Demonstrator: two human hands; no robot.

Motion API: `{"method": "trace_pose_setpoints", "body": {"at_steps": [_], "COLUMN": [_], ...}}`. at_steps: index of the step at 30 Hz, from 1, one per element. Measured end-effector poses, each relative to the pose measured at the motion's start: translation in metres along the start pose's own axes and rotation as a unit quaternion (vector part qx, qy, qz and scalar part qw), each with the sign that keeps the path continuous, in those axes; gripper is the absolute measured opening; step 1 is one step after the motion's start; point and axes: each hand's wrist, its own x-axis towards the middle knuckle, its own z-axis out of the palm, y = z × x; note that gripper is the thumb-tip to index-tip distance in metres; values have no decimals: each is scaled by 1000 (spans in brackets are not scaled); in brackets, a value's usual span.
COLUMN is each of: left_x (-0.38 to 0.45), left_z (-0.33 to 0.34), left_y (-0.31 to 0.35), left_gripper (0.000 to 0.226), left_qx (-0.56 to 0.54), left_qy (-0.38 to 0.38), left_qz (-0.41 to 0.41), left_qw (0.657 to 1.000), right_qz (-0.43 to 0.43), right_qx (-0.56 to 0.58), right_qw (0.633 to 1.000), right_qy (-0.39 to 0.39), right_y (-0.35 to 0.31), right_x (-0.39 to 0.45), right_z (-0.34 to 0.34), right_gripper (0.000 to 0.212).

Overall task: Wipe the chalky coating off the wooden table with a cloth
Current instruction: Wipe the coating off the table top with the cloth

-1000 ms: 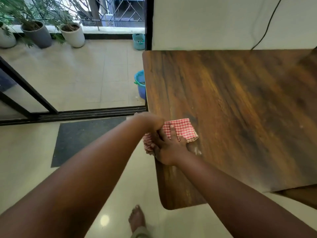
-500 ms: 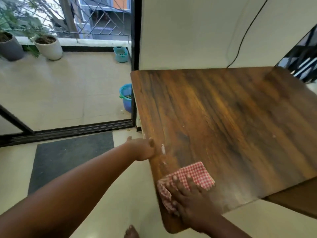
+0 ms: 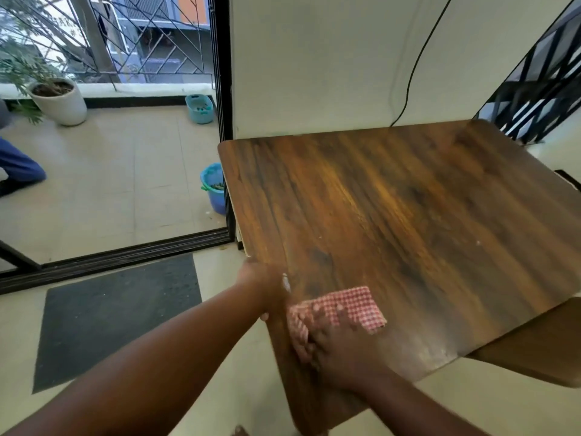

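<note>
Near the table's (image 3: 408,215) left edge, your right hand (image 3: 339,344) presses the checked cloth (image 3: 342,306) flat with spread fingers. Your left hand (image 3: 264,287) grips that edge just beside it. Faint chalky coating (image 3: 421,347) lies right of the cloth, so sweep rightward.

1. We're looking at a home, by a sliding glass door (image 3: 220,121) onto a tiled balcony.
2. Out there: a potted plant (image 3: 58,100) and plastic buckets (image 3: 215,190) (typical household stuff).
3. Inside, a doormat (image 3: 116,316) and wooden table (image 3: 408,215).
</note>
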Motion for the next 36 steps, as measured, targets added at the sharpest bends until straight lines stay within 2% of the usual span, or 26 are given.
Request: {"method": "trace_pose_setpoints", "body": {"at_steps": [1,2,3,4,7,11,12,14,16,18,20,22,25,29,31,34,36], "left_x": [2,4,4,4,5,10,11,11,6,1,-4,-7,-8,-8,-9,-8,-8], "left_z": [2,5,9,13,21,21,22,28,37,45,47,45,41,42,42,33,23], "left_y": [-1,-4,-7,-10,-14,-13,-13,-13,-15,-17,-18,-19,-18,-21,-22,-18,-13], "left_gripper": [65,64,63,62,55,50,57,88,111,119,125,133,139,140,145,145,137], "left_qx": [-24,-81,-144,-175,-148,-134,-132,-132,-126,-104,-89,-76,-58,-39,-38,-20,2], "left_qy": [7,19,29,42,61,78,83,92,139,203,234,229,222,200,180,157,130], "left_qz": [-14,-41,-68,-79,-56,-39,-35,-34,-17,-6,-28,-56,-56,-64,-74,-71,-56], "left_qw": [1000,996,987,980,985,987,987,986,982,974,968,969,972,977,980,985,990], "right_qz": [-26,-10,-3,-8,-36,15,23,30,32,29,29,21,-32,-66,-92,-51,-43], "right_qx": [-16,-8,-24,-10,-1,24,26,22,17,18,5,-28,-39,-38,-58,-48,-48], "right_qw": [999,1000,1000,1000,998,999,999,999,999,999,999,999,998,997,994,997,997], "right_qy": [8,-11,8,-17,-44,-19,-21,-20,-20,-25,-18,12,45,-5,-5,45,32], "right_y": [-2,-2,3,10,31,13,6,-9,-19,-21,-21,-25,-35,-29,-24,-23,-19], "right_x": [-15,-30,-37,-40,-22,28,43,68,84,93,95,88,59,2,-30,-66,-75], "right_z": [6,9,14,13,13,-19,-30,-48,-61,-70,-77,-74,-45,1,14,27,31], "right_gripper": [57,54,49,46,48,56,59,61,64,65,64,61,57,60,60,53,52]}}
